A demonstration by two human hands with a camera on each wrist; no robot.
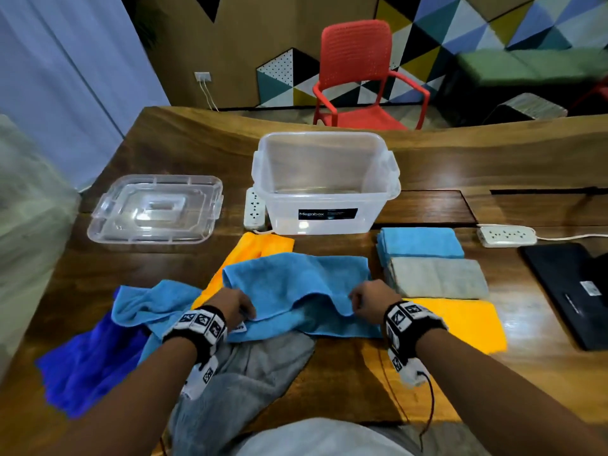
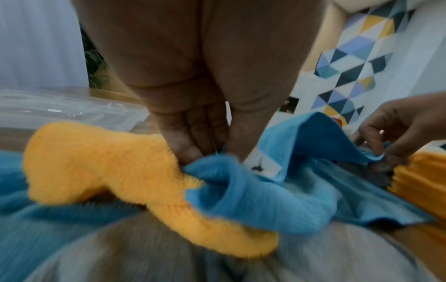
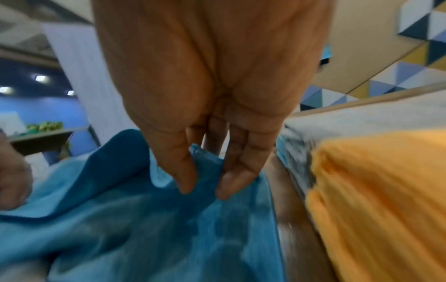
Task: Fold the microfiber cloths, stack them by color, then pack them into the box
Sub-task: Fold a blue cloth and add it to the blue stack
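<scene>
A light blue cloth lies doubled over in front of me on the table. My left hand pinches its near left corner. My right hand pinches the near right part of the folded edge, which sags between the hands. An unfolded orange cloth lies under it. The clear box stands open behind. At the right lie folded cloths: light blue, grey and orange.
The clear lid rests at the back left. Loose cloths lie near me: another light blue, dark blue and grey. Two power strips and a black laptop sit on the wooden table. A red chair stands behind.
</scene>
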